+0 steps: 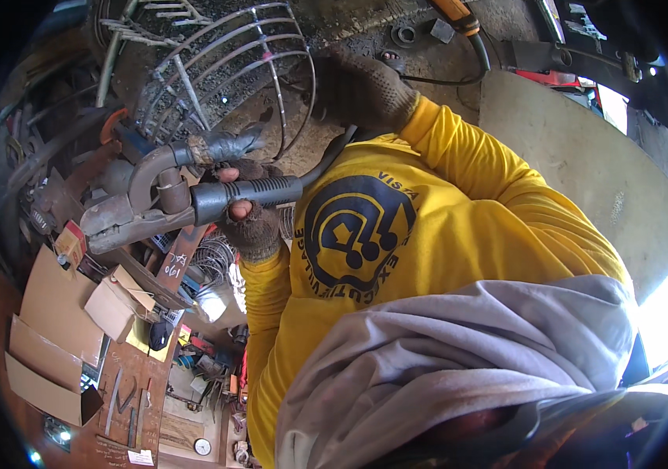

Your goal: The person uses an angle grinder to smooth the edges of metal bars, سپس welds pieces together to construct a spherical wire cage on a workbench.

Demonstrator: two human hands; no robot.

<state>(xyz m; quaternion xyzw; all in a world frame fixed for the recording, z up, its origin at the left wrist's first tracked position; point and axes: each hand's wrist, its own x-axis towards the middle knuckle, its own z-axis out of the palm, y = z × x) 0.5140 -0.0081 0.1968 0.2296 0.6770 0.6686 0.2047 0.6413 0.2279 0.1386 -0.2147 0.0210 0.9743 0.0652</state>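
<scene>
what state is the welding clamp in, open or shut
Shut: the clamp has its jaws meeting at the tip, no rod between them; the left hand grips its handle.

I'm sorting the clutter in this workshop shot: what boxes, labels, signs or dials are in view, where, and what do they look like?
Cardboard boxes: lower left, plain brown, flaps open.
Small carton: just above them, reddish-orange and tan.
Rusty flat bar: below the welding clamp held in a gloved hand, white chalk marks.
Yellow sheet: beside the boxes, flat.
Round dial: bottom edge, white face.
White tag: bottom left, rectangular.
</scene>
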